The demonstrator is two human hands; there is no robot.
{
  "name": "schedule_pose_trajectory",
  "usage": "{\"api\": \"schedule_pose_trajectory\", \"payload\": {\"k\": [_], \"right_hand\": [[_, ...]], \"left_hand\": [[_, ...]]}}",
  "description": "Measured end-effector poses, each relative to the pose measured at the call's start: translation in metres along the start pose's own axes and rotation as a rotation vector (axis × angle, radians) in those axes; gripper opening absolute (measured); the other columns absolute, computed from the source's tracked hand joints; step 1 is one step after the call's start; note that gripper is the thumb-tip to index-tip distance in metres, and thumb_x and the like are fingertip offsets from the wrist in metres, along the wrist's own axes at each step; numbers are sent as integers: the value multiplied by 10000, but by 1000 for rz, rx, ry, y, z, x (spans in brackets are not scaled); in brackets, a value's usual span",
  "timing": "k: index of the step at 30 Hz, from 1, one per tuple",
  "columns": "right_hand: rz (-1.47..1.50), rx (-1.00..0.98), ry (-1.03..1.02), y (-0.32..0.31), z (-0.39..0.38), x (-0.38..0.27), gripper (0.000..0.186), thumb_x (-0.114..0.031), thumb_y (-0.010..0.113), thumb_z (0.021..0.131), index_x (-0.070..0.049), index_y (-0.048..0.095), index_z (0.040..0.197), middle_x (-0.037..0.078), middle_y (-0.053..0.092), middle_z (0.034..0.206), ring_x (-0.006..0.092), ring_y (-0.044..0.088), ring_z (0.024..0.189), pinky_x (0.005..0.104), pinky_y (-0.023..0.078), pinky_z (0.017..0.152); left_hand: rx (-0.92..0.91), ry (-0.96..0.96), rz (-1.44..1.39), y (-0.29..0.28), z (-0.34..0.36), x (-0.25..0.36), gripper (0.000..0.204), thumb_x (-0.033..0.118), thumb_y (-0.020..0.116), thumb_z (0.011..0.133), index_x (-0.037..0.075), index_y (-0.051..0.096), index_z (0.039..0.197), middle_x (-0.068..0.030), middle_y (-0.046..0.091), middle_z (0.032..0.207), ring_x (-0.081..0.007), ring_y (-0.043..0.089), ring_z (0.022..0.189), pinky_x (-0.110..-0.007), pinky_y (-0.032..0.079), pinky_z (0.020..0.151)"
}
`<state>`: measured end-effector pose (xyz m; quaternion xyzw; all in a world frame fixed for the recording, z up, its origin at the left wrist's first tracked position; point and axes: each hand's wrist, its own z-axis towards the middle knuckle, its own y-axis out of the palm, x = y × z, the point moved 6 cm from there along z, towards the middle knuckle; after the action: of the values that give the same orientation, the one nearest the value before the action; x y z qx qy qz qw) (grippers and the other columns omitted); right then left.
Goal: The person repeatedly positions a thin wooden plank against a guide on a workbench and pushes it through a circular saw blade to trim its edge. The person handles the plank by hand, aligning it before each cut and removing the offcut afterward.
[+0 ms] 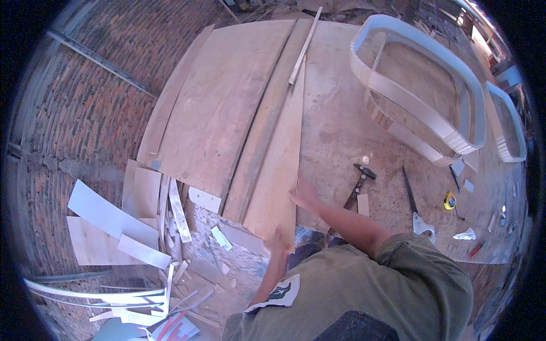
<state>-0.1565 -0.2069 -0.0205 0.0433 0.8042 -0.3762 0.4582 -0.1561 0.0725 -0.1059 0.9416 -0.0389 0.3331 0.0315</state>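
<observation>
A long pale plywood strip (280, 165), narrow at its far end and wider near me, lies lengthwise on the worktable with its near end past the front edge. My left hand (277, 241) is closed on that near end, thumb on top and the other fingers hidden beneath. Against the strip's right edge, a little farther off, is my right hand (306, 195), closed on it with the fingertips partly hidden. A thin wooden stick (306, 45) rests by the strip's far end. Just right of my right hand lies a hammer (360, 182).
A handsaw (416, 210), a yellow tape measure (449, 200) and a red-handled tool (476, 249) lie on the table's right. An oval wooden frame (418, 94) stands at the back right, a smaller frame (506, 122) beside it. Board offcuts (108, 210) pile up at left before a brick wall (85, 113).
</observation>
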Motion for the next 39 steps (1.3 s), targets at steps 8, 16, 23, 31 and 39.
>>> {"api": "schedule_pose_trajectory", "payload": {"k": [8,16,23,31,39], "right_hand": [[-78,-87,88,-6,10,-7,1000,-228,735,843,5,172,1636,301,692,1182,459,677,1100,529,540,957],[55,158,162,1,-7,0,868,-218,713,847,-120,333,1621,279,691,1205,432,682,1102,518,536,978],[-532,-6,-191,20,-127,-47,737,-413,741,845,-179,516,1506,218,404,1597,488,397,1435,665,326,1154],[-589,46,-177,63,-164,-51,906,-583,817,741,-221,518,1516,224,285,1657,525,220,1525,707,213,1203],[-618,13,-134,55,-155,-67,849,-516,792,784,-174,523,1513,263,300,1641,547,218,1522,680,142,1239]], "left_hand": [[-160,27,-18,11,22,-11,669,323,776,962,188,386,1489,-73,644,1230,-248,667,1033,-470,563,662],[-328,-161,210,-3,2,15,517,413,723,983,127,557,1380,-46,664,1190,-235,677,941,-446,534,649],[-695,215,1638,-12,-61,134,596,410,814,859,31,649,1288,-185,643,1347,-332,619,1228,-491,530,930],[-755,1523,1731,18,-36,174,770,425,854,763,74,586,1394,-140,481,1556,-308,396,1495,-568,213,1257],[-717,1563,1864,32,-16,185,740,503,781,796,121,590,1400,-89,474,1571,-246,388,1508,-716,106,1236]]}}
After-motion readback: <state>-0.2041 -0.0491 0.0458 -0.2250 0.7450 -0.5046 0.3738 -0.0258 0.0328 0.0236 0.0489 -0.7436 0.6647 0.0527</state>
